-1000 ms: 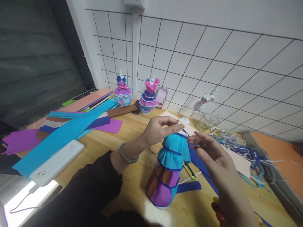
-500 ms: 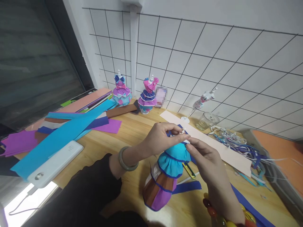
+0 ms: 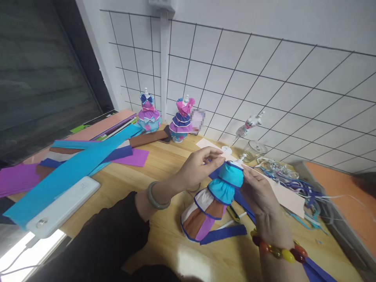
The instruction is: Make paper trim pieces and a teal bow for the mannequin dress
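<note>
A small dress form [image 3: 225, 176] leans on the table in a paper dress with a turquoise bodice, a ruffle, and a brown, white and purple skirt edged in dark blue. My right hand [image 3: 261, 192] pinches it by the top of the bodice, near the white neck. Beside the bodice's other side is my left hand [image 3: 199, 162], its thumb and fingers apart and nothing plainly between them. A dark blue strip [image 3: 225, 234] lies by the skirt hem. Close to it is a yellow-and-black cutter [image 3: 233, 214], partly covered by the dress.
Two dressed forms, one with bows [image 3: 149, 113] and one with ruffles [image 3: 180, 123], stand along the wall. A bare form [image 3: 246, 125] tilts near a glass jar [image 3: 255, 149]. Coloured paper strips [image 3: 73, 168] and a white power bank [image 3: 63, 206] lie left; tangled ribbons [image 3: 282, 172] lie right.
My left hand has come away from the neck of the dress form. The form has tilted to the right, its skirt swinging up, with my right hand still holding the bodice.
</note>
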{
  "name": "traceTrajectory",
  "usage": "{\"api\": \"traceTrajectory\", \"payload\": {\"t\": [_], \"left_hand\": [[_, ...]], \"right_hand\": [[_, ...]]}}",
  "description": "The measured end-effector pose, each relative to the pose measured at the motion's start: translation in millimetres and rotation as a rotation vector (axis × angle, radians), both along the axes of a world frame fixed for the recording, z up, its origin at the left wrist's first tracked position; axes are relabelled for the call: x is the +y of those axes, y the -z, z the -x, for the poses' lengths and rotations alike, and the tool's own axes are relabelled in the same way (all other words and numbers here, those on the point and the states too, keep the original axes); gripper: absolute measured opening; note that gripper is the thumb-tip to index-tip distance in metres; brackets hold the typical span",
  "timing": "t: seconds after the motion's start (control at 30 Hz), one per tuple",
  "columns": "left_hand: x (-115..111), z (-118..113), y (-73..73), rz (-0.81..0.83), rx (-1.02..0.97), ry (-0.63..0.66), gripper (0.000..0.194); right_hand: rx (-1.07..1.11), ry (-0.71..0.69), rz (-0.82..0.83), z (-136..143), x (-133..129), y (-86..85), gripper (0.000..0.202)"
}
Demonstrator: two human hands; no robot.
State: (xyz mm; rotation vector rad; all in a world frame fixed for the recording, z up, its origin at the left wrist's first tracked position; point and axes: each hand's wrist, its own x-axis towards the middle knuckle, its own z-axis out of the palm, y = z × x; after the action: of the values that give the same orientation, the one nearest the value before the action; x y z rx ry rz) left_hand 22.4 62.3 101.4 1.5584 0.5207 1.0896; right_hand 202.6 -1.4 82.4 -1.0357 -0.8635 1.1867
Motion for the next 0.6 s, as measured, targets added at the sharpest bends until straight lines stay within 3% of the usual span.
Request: {"api": "traceTrajectory", "payload": {"t": [0.13, 0.47, 0.6], "left_hand": [[-4, 0, 0.2, -0.100, 0.082, -0.049, 0.024], [-7, -6, 5.0, 0.041, -0.021, 0.094, 0.026], [-9, -3, -0.1, -0.027, -0.008, 0.061, 0.023]], "right_hand": [[0.050, -0.009, -0.043, -6, 3, 4.2, 0.014], [0.059, -0.045, -0.047, -5, 4, 19.6, 0.022], [0.080, -0.062, -0.071, 0, 3, 17.6, 0.023]]}}
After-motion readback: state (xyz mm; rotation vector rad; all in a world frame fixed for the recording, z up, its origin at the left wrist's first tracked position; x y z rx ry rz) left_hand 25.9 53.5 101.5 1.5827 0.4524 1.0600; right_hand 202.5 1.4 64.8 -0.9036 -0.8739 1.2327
